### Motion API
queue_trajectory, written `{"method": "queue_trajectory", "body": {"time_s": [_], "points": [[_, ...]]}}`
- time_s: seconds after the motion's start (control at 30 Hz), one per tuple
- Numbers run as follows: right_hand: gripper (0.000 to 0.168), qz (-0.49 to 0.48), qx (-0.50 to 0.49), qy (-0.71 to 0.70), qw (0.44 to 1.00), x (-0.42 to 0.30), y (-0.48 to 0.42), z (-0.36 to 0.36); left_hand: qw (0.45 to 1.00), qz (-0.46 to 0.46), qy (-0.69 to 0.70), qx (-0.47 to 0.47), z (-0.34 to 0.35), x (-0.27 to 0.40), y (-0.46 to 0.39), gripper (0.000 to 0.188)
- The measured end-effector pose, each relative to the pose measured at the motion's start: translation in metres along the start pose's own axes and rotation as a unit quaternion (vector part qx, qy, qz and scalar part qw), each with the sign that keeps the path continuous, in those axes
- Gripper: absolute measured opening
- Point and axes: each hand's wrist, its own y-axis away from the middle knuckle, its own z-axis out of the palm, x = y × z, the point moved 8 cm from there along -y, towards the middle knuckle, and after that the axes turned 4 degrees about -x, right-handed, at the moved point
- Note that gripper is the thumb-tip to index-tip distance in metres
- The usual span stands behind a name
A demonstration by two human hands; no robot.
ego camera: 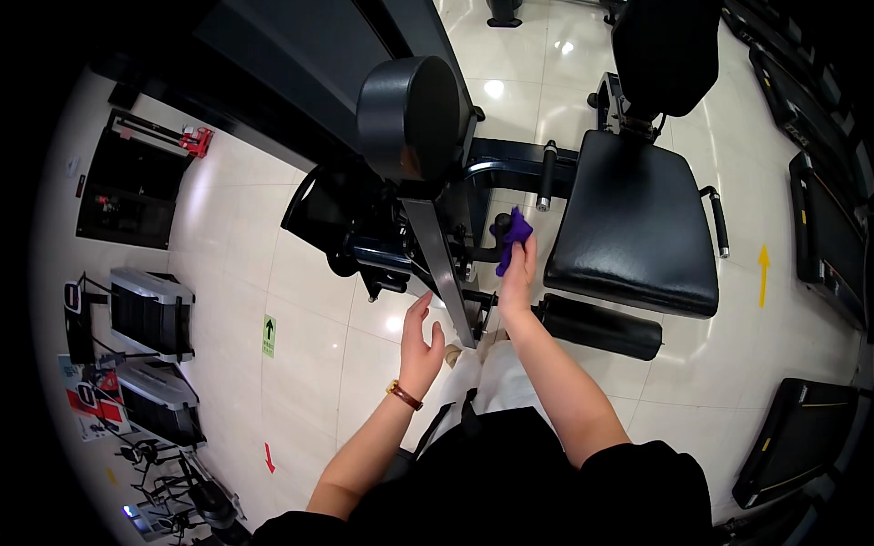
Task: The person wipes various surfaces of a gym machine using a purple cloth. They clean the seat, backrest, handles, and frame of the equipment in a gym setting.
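Observation:
My right hand (518, 276) holds a purple cloth (515, 235) against a black knobbed lever (502, 235) on a gym machine. Just left of the machine's slanted metal bar (440, 269), my left hand (421, 345) is raised with its fingers apart and nothing in it. A brown-strapped wristwatch is on the left wrist. The machine's black padded seat (635, 225) lies to the right of the cloth, with a black roller pad (601, 326) below it. Above my hands stands a rounded dark housing (410, 116).
A black handle (547, 176) sticks out beside the seat, and another grip (720, 225) is on its far side. Treadmills (795, 440) line the right. More exercise machines (153, 314) stand at the left. The tiled floor bears arrow markings (763, 276).

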Motion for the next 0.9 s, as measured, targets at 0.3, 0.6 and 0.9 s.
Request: {"method": "queue_trajectory", "body": {"time_s": [0.3,0.6,0.9], "points": [[0.041,0.101,0.01,0.072,0.992,0.11,0.047,-0.016,0.994,0.046,-0.082,-0.063,0.013,-0.017,0.006,0.047],[0.042,0.166,0.12,0.064,0.977,0.251,0.127,-0.019,0.938,0.224,-0.203,-0.172,0.047,-0.015,-0.031,0.044],[0.036,-0.005,0.125,0.01,0.992,0.2,0.095,0.017,0.817,0.394,-0.343,-0.243,0.081,-0.064,-0.036,0.056]]}}
